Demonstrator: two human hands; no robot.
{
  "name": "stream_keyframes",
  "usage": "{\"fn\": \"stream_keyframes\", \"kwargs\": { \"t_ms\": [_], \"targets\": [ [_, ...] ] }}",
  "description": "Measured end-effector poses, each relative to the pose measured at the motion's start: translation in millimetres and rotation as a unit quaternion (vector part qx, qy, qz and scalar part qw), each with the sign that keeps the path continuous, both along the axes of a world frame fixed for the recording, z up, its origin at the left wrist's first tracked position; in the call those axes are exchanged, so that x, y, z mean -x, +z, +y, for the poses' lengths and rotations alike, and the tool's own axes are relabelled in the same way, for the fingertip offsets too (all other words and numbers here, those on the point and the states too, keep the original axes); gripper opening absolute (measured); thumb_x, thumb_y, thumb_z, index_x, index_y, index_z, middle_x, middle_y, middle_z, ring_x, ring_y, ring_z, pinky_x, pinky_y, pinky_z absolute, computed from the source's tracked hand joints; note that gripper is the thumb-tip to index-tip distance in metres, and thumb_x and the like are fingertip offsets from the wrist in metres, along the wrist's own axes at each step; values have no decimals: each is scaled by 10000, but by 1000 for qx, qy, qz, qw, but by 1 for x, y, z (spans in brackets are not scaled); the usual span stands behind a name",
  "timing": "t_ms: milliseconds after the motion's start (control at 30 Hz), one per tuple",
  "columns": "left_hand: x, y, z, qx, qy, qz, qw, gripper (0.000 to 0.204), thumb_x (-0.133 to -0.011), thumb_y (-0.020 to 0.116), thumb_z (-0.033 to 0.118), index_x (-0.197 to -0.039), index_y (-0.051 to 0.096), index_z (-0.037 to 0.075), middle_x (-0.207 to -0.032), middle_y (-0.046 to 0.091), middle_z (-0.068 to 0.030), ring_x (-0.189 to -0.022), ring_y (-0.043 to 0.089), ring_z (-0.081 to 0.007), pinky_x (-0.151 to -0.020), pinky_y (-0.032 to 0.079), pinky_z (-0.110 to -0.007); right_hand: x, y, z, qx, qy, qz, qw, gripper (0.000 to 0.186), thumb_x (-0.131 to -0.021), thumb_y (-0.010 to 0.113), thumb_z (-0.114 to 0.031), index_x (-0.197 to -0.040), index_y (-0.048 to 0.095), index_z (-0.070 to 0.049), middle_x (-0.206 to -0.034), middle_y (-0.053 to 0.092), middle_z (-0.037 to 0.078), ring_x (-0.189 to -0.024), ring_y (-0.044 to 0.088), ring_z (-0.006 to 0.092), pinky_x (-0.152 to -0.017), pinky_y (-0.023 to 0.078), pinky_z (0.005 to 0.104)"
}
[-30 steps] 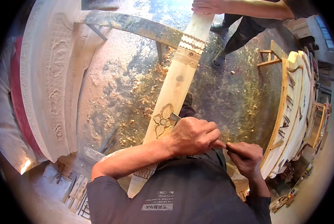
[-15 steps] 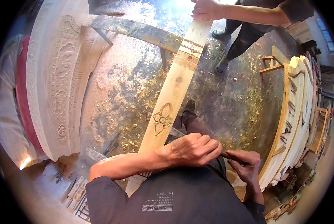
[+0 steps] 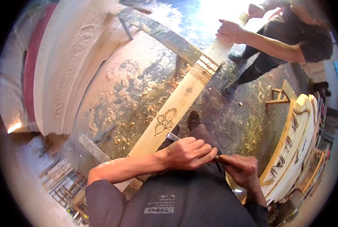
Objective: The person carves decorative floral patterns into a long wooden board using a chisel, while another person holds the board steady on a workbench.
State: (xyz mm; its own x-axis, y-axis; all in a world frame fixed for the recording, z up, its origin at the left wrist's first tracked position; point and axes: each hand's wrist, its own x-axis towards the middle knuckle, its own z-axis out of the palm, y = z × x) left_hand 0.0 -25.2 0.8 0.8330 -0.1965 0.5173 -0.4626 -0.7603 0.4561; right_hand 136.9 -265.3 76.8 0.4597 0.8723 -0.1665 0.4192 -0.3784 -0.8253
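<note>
A long pale wooden beam [image 3: 182,94] runs diagonally away from my body, with a carved four-petal flower [image 3: 165,122] on its upper face. My left hand [image 3: 188,153] is closed around the metal shaft of a chisel [image 3: 172,136], whose blade end is at the beam's right edge, just below the flower. Whether the cutting edge touches the wood cannot be made out. My right hand [image 3: 240,168] grips the dark handle end of the same chisel, low and to the right. My left forearm lies across the near part of the beam.
Another person's hand [image 3: 231,31] rests on the beam's far end. A trestle [image 3: 165,36] supports the beam. A large carved panel [image 3: 68,68] stands at left. Right, a bench of pale boards [image 3: 286,159] holds several carving tools. Wood shavings [image 3: 142,98] litter the floor.
The view has turned, so the beam slants more to the right. The chisel's blade end has come closer to the beam's edge. More of the other person, including a second hand, now shows.
</note>
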Motion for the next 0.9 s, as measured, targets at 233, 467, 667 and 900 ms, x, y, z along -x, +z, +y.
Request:
{"fn": "stream_keyframes", "kwargs": {
  "t_ms": [233,467,667,900],
  "targets": [
    [-33,-8,-13,22,124,24,992,481,-864,791,193,-1309,748,16,-895,610,-16,-726,609,-157,-581,461,-325,-85,10,34,59,53,58,995,397,-828,834,66,-1216,852,-18,-1018,856,169,-873,853,241,-738,654,331],
    [-47,-8,-17,51,241,49,968,565,-899,841,281,-1391,730,25,-962,686,-12,-737,648,-163,-586,508,-337,-147,5,80,24,190,3,981,414,-781,888,46,-1178,884,-67,-996,855,144,-832,847,240,-694,653,334],
    [-52,-10,-11,40,279,51,958,571,-912,796,159,-1460,700,29,-1016,713,-24,-766,668,-165,-614,529,-328,-164,8,114,-2,245,-36,969,392,-784,898,33,-1161,892,-74,-975,847,132,-805,835,247,-691,642,345],
    [-61,-12,-7,95,301,30,948,590,-890,726,70,-1476,682,17,-1083,728,-56,-819,692,-189,-649,556,-343,-176,18,141,8,275,-31,961,375,-792,878,40,-1148,899,-78,-944,840,129,-797,828,236,-689,636,332]
  ]
}}
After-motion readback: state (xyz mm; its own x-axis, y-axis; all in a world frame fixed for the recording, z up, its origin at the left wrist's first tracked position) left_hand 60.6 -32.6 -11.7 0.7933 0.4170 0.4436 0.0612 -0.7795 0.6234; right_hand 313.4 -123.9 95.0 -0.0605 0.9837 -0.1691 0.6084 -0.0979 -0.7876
